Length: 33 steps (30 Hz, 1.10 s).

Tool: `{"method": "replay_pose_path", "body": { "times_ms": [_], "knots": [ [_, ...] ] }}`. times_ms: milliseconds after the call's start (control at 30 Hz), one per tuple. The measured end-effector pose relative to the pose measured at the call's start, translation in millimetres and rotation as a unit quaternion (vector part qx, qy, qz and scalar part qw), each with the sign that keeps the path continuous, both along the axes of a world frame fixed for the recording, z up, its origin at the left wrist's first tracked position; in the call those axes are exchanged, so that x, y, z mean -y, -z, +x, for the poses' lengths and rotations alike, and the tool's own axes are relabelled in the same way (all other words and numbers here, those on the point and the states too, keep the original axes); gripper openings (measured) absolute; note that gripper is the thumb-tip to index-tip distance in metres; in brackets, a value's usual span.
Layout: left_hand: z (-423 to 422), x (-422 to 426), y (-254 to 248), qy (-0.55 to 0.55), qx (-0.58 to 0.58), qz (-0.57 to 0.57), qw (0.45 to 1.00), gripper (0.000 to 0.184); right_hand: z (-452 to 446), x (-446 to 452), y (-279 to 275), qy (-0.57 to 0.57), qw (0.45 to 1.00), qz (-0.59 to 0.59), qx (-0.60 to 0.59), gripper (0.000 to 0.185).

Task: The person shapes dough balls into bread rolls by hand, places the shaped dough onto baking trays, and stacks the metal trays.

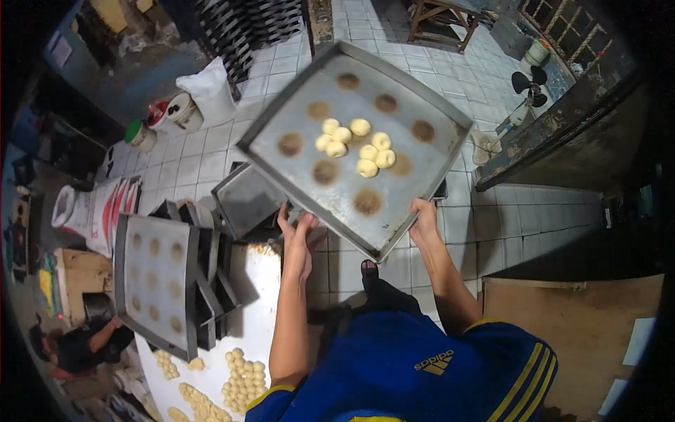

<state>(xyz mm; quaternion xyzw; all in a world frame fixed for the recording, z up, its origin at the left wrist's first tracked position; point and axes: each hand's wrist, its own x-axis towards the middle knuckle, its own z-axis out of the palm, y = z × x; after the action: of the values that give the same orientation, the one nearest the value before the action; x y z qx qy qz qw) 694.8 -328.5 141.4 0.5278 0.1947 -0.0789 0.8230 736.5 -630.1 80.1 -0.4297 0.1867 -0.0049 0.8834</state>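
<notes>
Both my hands hold a large square metal baking tray [351,105] out in front of me, turned cornerwise. My left hand [297,243] is at its lower left edge, partly hidden by the rim. My right hand [423,221] grips the lower right edge. Several pale dough balls [336,137] sit clustered near the tray's middle, among round brown marks on the metal. Below and left of it, a smaller dark tray [247,200] is partly covered by the held tray.
To my left, stacked baking trays [156,278] stand on a white table [256,281]. More dough balls [244,380] lie at its near end. Buckets [184,112] and a white sack [211,91] line the tiled floor. A fan [531,88] stands right; another person [91,344] is lower left.
</notes>
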Motion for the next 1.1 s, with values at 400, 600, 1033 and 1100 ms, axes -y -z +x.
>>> {"method": "replay_pose_path", "body": {
  "times_ms": [400,600,1033,1100],
  "knots": [
    [-155.4,-44.1,151.8,-0.05,-0.215,0.081,0.972,0.075,107.0,108.0,157.8,0.11,0.982,0.037,-0.146,0.027],
    [-221.0,-69.9,182.7,-0.118,-0.371,0.12,0.913,0.061,105.6,136.1,227.8,-0.016,0.981,-0.08,-0.174,0.027],
    [-337.6,-45.8,238.8,-0.067,-0.266,0.32,0.907,0.052,78.1,160.6,105.6,-0.475,0.793,-0.31,-0.224,0.061],
    [-404.4,-51.0,258.2,-0.106,-0.351,0.43,0.825,0.058,55.3,84.5,74.2,-0.561,0.719,-0.367,-0.185,0.057]
  ]
}}
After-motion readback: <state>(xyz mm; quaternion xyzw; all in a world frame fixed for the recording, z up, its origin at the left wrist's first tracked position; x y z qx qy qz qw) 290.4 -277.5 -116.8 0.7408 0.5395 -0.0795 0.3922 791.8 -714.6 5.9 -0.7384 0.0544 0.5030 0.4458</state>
